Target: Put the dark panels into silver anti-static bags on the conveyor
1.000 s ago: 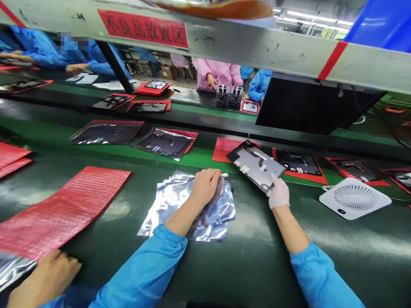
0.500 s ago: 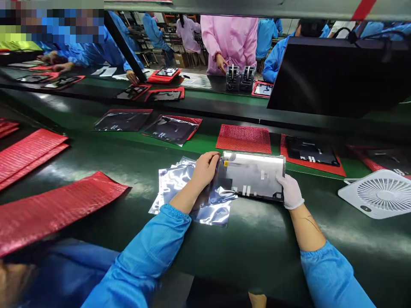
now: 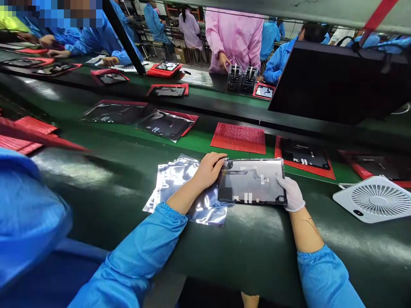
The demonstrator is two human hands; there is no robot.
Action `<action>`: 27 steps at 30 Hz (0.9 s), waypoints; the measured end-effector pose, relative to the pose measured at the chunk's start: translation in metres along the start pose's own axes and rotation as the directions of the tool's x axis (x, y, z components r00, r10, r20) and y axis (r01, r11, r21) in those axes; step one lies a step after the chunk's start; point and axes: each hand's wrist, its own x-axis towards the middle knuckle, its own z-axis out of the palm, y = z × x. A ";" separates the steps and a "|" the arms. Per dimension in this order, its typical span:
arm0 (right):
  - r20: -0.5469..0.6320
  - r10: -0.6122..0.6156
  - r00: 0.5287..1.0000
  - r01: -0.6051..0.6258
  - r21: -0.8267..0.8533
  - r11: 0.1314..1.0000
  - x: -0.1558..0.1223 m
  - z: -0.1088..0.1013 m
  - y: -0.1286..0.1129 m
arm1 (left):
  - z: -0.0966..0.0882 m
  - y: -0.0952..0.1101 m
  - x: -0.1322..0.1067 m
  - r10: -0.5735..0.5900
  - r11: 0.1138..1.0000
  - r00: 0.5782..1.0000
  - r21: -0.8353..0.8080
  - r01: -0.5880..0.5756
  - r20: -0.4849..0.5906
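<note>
A flat grey panel with small white marks lies level over the dark green belt. My right hand, in a white glove, grips its right edge. My left hand, bare, pinches the mouth of the top silver anti-static bag at the panel's left edge. The panel's left end sits at the bag's opening. Several more silver bags lie stacked under my left forearm.
A white square fan sits at the right. Behind lie a red bubble mat and bagged panels on red mats. A co-worker's blue sleeve fills the left foreground. A black screen stands at the back right. People work across the line.
My right hand brought the panel down from a tilt, laid it flat and slid it left toward the bag mouth held by my left hand. The co-worker's sleeve moved into the left foreground.
</note>
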 end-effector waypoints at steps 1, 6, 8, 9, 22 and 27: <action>0.023 0.014 1.000 -0.014 -0.002 1.000 -0.001 0.005 -0.006 | 0.001 0.003 -0.001 0.016 1.000 1.000 0.003 -0.016 0.018; 0.093 0.021 0.995 -0.017 -0.037 0.999 -0.011 0.048 -0.043 | 0.006 0.025 -0.010 0.059 0.996 0.996 0.057 -0.063 0.071; 0.088 0.043 0.995 -0.040 -0.041 0.998 -0.020 0.068 -0.054 | 0.008 0.036 -0.014 0.072 0.996 0.995 0.056 -0.076 0.068; 0.092 0.069 0.993 -0.064 -0.054 0.996 -0.026 0.077 -0.058 | 0.008 0.041 -0.017 0.081 0.995 0.994 0.047 -0.084 0.067; 0.316 0.150 0.937 -0.197 0.120 0.973 -0.042 0.127 -0.072 | 0.008 0.075 -0.041 0.262 0.952 0.965 -0.160 -0.262 -0.023; 0.112 0.189 0.976 -0.205 0.161 0.965 -0.036 0.110 -0.049 | 0.005 0.076 -0.049 0.474 0.876 0.879 -0.076 -0.476 -0.048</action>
